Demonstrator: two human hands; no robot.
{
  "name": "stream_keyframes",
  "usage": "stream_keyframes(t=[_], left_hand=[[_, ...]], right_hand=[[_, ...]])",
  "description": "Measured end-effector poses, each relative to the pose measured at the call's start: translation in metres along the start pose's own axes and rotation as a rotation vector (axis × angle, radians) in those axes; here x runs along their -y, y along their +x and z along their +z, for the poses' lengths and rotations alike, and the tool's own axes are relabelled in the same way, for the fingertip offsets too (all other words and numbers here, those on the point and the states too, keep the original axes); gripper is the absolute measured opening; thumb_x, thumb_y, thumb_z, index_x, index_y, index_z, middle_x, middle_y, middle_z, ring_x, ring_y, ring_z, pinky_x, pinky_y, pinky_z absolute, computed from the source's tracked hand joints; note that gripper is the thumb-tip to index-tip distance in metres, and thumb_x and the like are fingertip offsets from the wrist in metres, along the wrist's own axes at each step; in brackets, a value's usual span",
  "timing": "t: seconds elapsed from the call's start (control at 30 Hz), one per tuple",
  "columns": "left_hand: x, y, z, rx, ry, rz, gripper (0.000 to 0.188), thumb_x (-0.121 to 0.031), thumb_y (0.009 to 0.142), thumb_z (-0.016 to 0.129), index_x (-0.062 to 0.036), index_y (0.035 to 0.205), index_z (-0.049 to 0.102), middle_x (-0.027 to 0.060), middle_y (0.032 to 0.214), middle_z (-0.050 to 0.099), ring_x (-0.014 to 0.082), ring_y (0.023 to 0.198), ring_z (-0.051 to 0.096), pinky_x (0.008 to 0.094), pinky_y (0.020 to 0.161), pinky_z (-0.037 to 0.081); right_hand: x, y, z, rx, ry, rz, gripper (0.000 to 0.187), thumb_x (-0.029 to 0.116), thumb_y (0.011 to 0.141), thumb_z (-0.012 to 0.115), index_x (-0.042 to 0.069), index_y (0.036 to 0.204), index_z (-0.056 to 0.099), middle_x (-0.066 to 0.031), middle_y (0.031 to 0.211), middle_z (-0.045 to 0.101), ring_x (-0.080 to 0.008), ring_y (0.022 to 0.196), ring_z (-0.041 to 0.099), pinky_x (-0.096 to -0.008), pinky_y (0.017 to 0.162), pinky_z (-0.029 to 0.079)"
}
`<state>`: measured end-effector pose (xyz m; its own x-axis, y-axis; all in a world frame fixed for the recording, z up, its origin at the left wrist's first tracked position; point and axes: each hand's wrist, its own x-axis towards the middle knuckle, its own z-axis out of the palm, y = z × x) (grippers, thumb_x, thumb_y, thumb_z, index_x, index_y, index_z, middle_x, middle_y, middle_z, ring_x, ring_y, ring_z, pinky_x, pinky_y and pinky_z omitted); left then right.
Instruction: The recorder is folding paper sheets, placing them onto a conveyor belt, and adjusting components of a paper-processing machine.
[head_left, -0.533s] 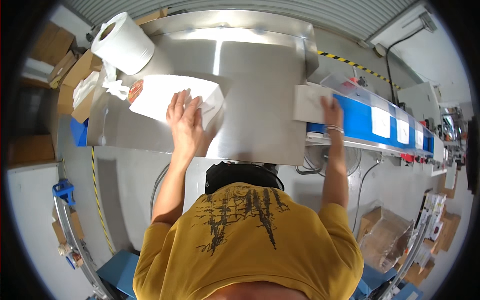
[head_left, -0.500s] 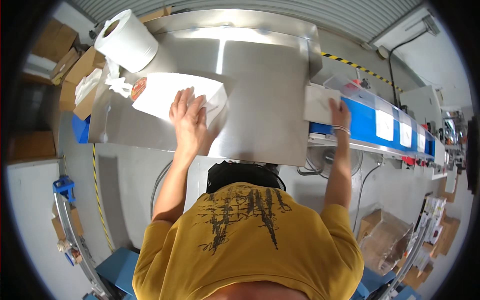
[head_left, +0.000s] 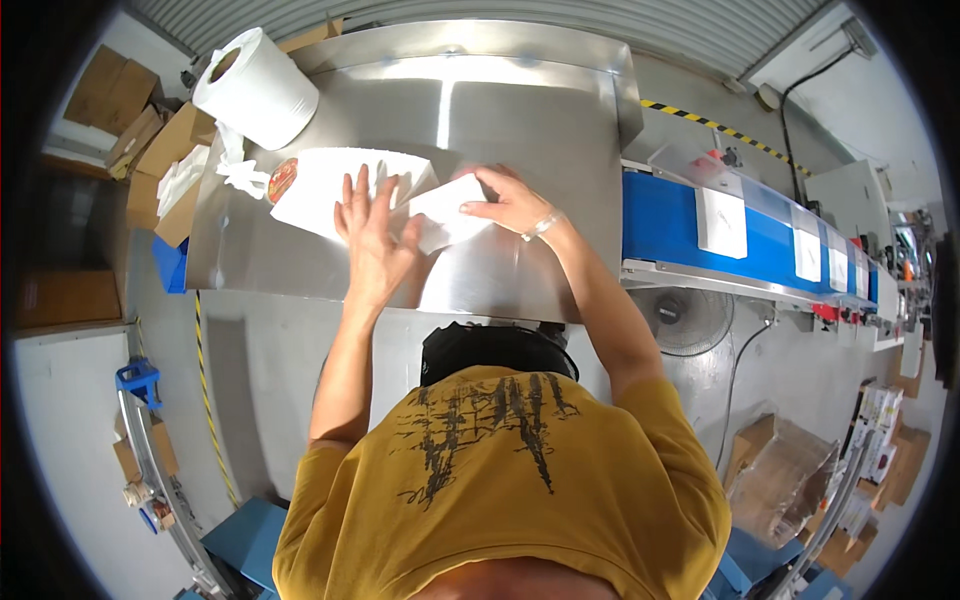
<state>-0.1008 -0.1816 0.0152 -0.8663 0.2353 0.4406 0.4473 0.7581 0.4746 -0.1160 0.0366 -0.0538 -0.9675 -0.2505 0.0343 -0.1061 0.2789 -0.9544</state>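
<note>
Worker: A person in a mustard-yellow T-shirt [head_left: 500, 500] stands at a brushed stainless-steel bench [head_left: 540, 120], both hands at work over its near half.
Left hand: The left hand [head_left: 375, 240] lies fingers spread over the near side of a long white block [head_left: 320, 190], which looks like flat packets ranged face to face, a red oval print [head_left: 283, 180] at its left end.
Right hand: The right hand [head_left: 512, 205] pinches a flat white rectangular packet [head_left: 447, 215] by its right end, thumb on the near side and fingers beyond.
Held packet: It sits tilted at the block's right end, close to the left thumb; whether the two touch cannot be told.
Blue belt: At right, a flat blue conveyor belt [head_left: 660, 215] carries at least four more white packets [head_left: 722, 222], well apart from both hands, some of them beneath a clear plastic cover [head_left: 780, 207].
Progress: By the look of it, the block on the bench is largely built up; the held packet is not yet squared with it, and those on the belt are still ungathered.
Bench corner: A thick roll of white paper [head_left: 270, 95] stands behind the block, at the far left.
</note>
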Motion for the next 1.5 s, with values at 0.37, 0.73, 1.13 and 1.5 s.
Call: stream_keyframes(t=[0.37, 0.73, 1.13, 1.5], left_hand=[[0.018, -0.003, 0.002, -0.040, 0.022, 0.037, 0.037, 0.004, 0.074, 0.061, -0.0066, 0.109, 0.062, 0.0145, 0.129, 0.049, 0.0378, 0.123, 0.040, 0.0464, 0.101, 0.032], [0.015, -0.007, 0.001, -0.013, -0.008, 0.102, 0.034, 0.007, 0.072, 0.059, -0.0125, 0.100, 0.065, 0.0173, 0.133, 0.044, 0.0410, 0.129, 0.030, 0.0510, 0.105, 0.021], [0.023, -0.004, 0.003, 0.027, 0.063, 0.124, 0.039, 0.002, 0.077, 0.060, -0.0133, 0.113, 0.062, 0.0145, 0.132, 0.045, 0.0397, 0.126, 0.036, 0.0483, 0.102, 0.030], [0.013, -0.003, -0.005, 0.030, 0.118, 0.150, 0.032, -0.004, 0.078, 0.062, -0.0124, 0.110, 0.064, 0.0172, 0.134, 0.043, 0.0400, 0.127, 0.033, 0.0500, 0.103, 0.025]], right_hand=[[-0.084, -0.146, -0.168, -0.909, -0.398, 0.539, 0.042, 0.032, 0.082, 0.065, 0.005, 0.114, 0.059, -0.0133, 0.098, 0.063, -0.0245, 0.089, 0.057, -0.0390, 0.082, 0.045], [0.027, -0.005, -0.019, 0.016, -0.106, -0.018, 0.051, 0.018, 0.076, 0.072, 0.013, 0.122, 0.052, -0.0064, 0.128, 0.048, -0.0245, 0.117, 0.048, -0.0380, 0.094, 0.043], [0.018, 0.026, 0.017, 0.005, -0.043, -0.042, 0.050, 0.020, 0.078, 0.072, 0.012, 0.123, 0.053, -0.0037, 0.126, 0.051, -0.0215, 0.117, 0.047, -0.0357, 0.096, 0.040], [0.006, 0.016, 0.015, 0.087, -0.111, -0.116, 0.050, 0.018, 0.080, 0.070, 0.008, 0.124, 0.050, -0.0033, 0.119, 0.055, -0.0174, 0.109, 0.051, -0.0306, 0.090, 0.043]])
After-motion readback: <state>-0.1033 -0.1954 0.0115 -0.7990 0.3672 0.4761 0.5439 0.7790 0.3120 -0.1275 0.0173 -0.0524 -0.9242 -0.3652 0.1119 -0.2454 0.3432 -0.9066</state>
